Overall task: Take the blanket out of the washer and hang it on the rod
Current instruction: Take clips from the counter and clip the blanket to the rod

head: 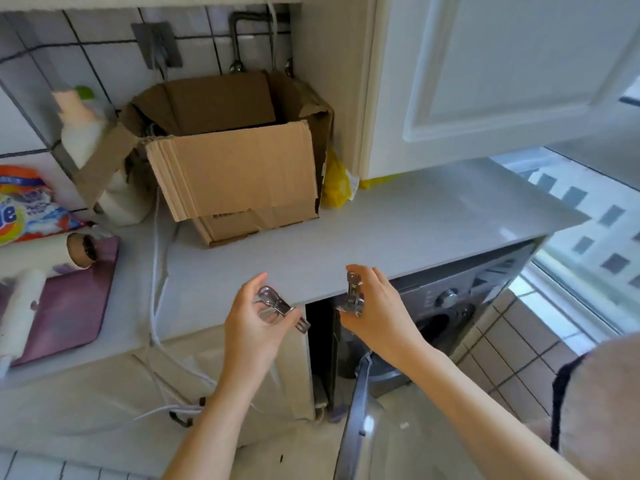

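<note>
The grey front-loading washer (450,306) sits under the white countertop (398,230) at the lower right, and its door (356,410) stands swung out towards me. My left hand (252,327) holds a shiny metal clip (280,306) in front of the counter edge. My right hand (377,313) grips a second metal clip (353,296) just above the washer's left side. No blanket and no rod are in view. The drum opening is dark and mostly hidden behind my right hand.
An open cardboard box (239,168) stands at the back of the counter, with a yellow bag (336,181) beside it. At the left are a white bottle (83,133), a detergent bag (24,209) and a purple board (69,299). A white cabinet door (502,74) hangs overhead.
</note>
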The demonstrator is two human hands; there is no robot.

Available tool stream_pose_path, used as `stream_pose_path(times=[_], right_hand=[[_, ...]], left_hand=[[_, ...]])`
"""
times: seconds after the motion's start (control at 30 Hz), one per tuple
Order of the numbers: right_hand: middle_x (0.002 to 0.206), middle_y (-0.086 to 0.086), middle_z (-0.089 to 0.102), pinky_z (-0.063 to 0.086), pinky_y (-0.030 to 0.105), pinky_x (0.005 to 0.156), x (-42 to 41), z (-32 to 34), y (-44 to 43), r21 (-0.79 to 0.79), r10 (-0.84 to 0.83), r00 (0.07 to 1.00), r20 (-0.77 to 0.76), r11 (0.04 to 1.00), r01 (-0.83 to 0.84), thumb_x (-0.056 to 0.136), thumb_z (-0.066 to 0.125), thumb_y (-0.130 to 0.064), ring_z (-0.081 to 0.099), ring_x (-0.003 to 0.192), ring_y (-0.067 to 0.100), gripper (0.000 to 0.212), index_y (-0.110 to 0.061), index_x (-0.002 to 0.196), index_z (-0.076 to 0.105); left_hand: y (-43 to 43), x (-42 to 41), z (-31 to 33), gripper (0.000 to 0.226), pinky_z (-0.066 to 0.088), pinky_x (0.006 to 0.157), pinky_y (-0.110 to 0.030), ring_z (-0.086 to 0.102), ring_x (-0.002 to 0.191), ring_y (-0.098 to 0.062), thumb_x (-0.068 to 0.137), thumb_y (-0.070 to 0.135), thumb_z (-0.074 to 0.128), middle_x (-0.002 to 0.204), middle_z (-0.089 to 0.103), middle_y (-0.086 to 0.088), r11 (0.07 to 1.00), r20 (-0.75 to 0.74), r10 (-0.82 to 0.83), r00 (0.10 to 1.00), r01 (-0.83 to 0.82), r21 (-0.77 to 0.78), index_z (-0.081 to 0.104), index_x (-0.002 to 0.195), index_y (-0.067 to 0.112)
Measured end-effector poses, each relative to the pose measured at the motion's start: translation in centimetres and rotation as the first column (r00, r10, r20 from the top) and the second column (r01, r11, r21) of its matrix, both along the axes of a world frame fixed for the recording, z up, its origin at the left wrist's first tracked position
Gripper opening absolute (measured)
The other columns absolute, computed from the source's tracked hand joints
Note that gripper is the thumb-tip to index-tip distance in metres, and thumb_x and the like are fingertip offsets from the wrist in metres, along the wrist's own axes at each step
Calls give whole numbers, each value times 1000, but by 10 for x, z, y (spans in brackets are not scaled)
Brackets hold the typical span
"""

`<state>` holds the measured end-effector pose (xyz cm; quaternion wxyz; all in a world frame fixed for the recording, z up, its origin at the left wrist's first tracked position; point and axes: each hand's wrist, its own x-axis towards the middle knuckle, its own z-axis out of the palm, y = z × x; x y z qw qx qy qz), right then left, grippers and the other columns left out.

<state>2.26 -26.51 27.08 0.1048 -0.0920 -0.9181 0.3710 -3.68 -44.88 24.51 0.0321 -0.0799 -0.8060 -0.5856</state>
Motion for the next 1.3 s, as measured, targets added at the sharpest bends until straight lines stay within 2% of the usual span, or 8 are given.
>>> stream_pose_path(times=[0.17, 0.37, 0.53, 0.67, 0.83, 1.07, 1.17, 1.3], right_hand=[[128, -8, 47, 50, 32, 91, 56, -12, -10, -56, -191, 982, 7, 980, 191, 80, 71, -28, 53, 111, 11, 69, -27, 140, 36], [128, -10, 42, 45, 25, 93, 132, -27, -34, -66, -393, 918, 49, 916, 396, 80, 68, -13, 48, 114, 8, 70, -27, 140, 34], [122, -11, 45, 45, 22, 89, 191, -34, -45, -55, -526, 850, 35, 848, 527, 75, 66, -11, 51, 109, 7, 64, -24, 133, 39], [114, -12, 43, 37, 17, 81, 236, -28, -43, -62, -601, 798, 43, 795, 603, 76, 69, -18, 51, 106, 8, 58, -21, 129, 44], [119, -9, 51, 41, 18, 82, 292, -32, -32, -20, -723, 687, 71, 687, 726, 74, 69, -15, 53, 108, 9, 65, -24, 132, 42], [119, -6, 49, 46, 23, 79, 371, -25, -29, -1, -810, 586, 42, 586, 810, 73, 68, -19, 54, 99, 11, 62, -27, 129, 41], [119, -7, 47, 42, 11, 69, 410, -20, -26, 16, -815, 578, 36, 579, 815, 76, 68, -21, 53, 97, 10, 61, -27, 129, 40], [122, -8, 47, 38, 14, 74, 465, -11, -20, 70, -819, 573, 8, 572, 817, 78, 69, -23, 53, 102, 11, 61, -25, 132, 39]], left_hand=[[7, 31, -5, 78, 53, 91, -27, 61, 102, -1, 66, 13, 87, 114, 59, 11, 980, 66, -185, 981, 179, 84, 48, 133, 23], [14, 73, -14, 72, 48, 83, -6, 58, 103, 0, 66, 1, 85, 109, 55, 21, 902, 103, -428, 898, 417, 116, 49, 124, 26], [24, 110, -23, 60, 51, 95, -23, 59, 114, -9, 63, 9, 88, 115, 61, 8, 804, 114, -594, 796, 588, 87, 58, 109, 33], [45, 139, -19, 63, 48, 88, -13, 58, 110, -5, 63, 12, 89, 115, 58, 11, 717, 64, -696, 715, 697, 10, 59, 114, 34], [73, 182, -10, 67, 49, 91, -18, 55, 108, -2, 64, 18, 89, 113, 56, 18, 623, 7, -781, 625, 779, -73, 58, 121, 34], [103, 255, 3, 73, 42, 82, -2, 53, 103, 7, 63, 20, 89, 112, 56, 20, 525, -64, -851, 521, 843, -120, 54, 127, 32], [111, 295, 7, 75, 45, 83, -12, 52, 102, 7, 62, 23, 89, 110, 54, 24, 505, -73, -863, 500, 854, -125, 52, 127, 34], [120, 348, 11, 78, 48, 85, -14, 55, 103, 7, 63, 21, 89, 113, 58, 16, 502, -99, -864, 493, 857, -114, 53, 132, 27]])
